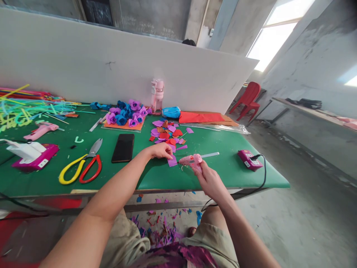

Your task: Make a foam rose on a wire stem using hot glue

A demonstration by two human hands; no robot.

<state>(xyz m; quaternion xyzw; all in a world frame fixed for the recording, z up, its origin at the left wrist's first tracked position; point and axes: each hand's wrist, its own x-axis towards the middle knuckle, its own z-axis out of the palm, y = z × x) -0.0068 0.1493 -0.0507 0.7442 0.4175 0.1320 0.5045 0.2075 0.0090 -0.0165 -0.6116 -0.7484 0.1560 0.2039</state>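
My right hand (206, 178) is wrapped round a pink glue gun (190, 160), with a pale glue stick (211, 154) poking out of its back. The nozzle points left, close to a small purple paper piece (172, 161). My left hand (161, 150) pinches at that piece, fingers closed on its upper edge. Beyond my hands lies a pile of cut paper petals (168, 131) in purple, red, brown and blue. Thin strings of glue (183, 168) lie under the gun.
Left of my hands are a black phone (123, 148), scissors (83, 163), another glue gun (41, 131) and a power strip (35, 158). Paper flowers (126, 112), a pink bottle (157, 96) and red paper (199, 118) stand or lie behind. A power block (249, 160) sits at right, its cord hanging off.
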